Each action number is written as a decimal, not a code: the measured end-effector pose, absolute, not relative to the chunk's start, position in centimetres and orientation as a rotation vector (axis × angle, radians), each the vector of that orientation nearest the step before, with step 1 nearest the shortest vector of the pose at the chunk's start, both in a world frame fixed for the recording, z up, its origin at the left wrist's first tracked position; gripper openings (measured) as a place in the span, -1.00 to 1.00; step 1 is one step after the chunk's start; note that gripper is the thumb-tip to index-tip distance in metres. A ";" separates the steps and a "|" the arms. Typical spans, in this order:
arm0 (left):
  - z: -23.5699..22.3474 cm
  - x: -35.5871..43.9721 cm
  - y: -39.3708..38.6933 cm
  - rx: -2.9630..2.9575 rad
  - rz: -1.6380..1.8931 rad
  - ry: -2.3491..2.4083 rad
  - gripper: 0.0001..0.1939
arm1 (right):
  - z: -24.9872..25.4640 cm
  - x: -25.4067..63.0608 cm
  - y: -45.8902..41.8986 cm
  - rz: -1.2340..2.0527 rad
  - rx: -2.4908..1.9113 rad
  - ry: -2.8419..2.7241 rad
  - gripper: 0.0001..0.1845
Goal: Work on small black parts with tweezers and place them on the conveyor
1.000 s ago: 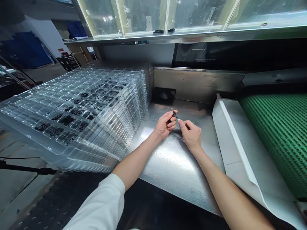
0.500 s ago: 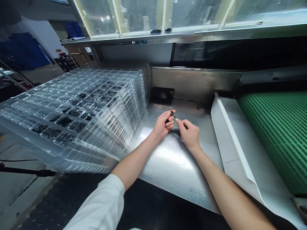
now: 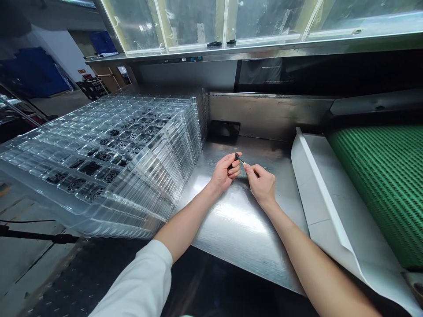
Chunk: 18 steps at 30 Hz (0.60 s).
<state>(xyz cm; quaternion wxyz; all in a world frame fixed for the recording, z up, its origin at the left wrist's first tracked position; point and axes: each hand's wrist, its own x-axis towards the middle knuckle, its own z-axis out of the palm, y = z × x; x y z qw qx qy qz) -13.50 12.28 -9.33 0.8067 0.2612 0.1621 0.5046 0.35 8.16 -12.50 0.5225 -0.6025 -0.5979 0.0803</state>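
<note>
My left hand (image 3: 225, 173) is closed around a small black part (image 3: 235, 157), pinched between thumb and fingers above the steel table (image 3: 238, 220). My right hand (image 3: 262, 185) is closed in a pinch on a thin pale stick (image 3: 243, 163) whose tip touches the black part. Both hands hover close together near the middle of the table. To the left rises a stack of clear plastic trays (image 3: 109, 154); the top tray holds several small black round parts (image 3: 99, 155) in its pockets.
A green ribbed conveyor belt (image 3: 386, 185) runs on the right, bordered by a white sloped guide (image 3: 330, 207). A dark rectangular opening (image 3: 224, 130) sits in the steel back wall. Glass panels (image 3: 231, 20) span overhead.
Both hands stay in nearly the same spot, with the stick tip still at the black part. The view has shifted slightly.
</note>
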 end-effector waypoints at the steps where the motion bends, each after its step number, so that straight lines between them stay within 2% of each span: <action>1: -9.3 -13.5 12.3 0.561 1.078 0.350 -0.87 | -12.4 0.4 8.2 0.195 -1.443 -1.427 -0.33; 18: -9.5 -13.5 12.3 0.568 1.084 0.312 -0.85 | -12.3 0.2 8.0 0.238 -1.410 -1.430 -0.36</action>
